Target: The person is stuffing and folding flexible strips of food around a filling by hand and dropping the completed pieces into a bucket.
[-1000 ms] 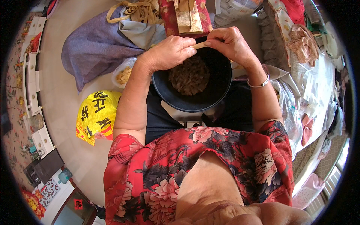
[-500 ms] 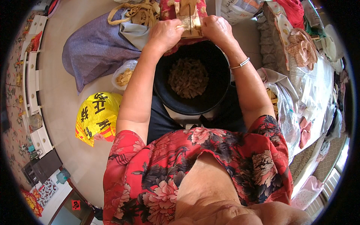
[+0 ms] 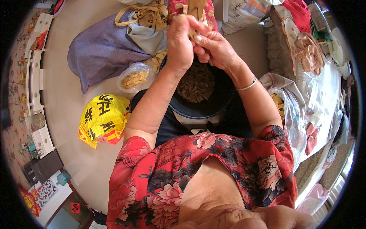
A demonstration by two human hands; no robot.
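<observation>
My left hand (image 3: 181, 42) and my right hand (image 3: 218, 49) meet above the far rim of a black round basin (image 3: 200, 112). Both are closed on a thin tan strip (image 3: 193, 34), partly hidden by the fingers. Brown, flat short pieces (image 3: 195, 83) lie heaped in the basin, which sits between my knees. Just beyond my hands, a broad tan strip (image 3: 196, 8) rests on a red patterned surface (image 3: 175, 5); my fingers cover part of that area.
At left lie a blue-grey cloth (image 3: 103, 49), long tan strips (image 3: 150, 17), a clear bag of small tan pieces (image 3: 134, 78) and a yellow plastic bag (image 3: 105, 118). A clear plastic bag (image 3: 291, 114) stands at right, beside a cloth-covered seat. A white sack (image 3: 244, 15) is far right.
My hands have come together and moved nearer, from either side of the red surface to over the basin's far rim. The view has shifted slightly, showing more tan pieces beside the basin.
</observation>
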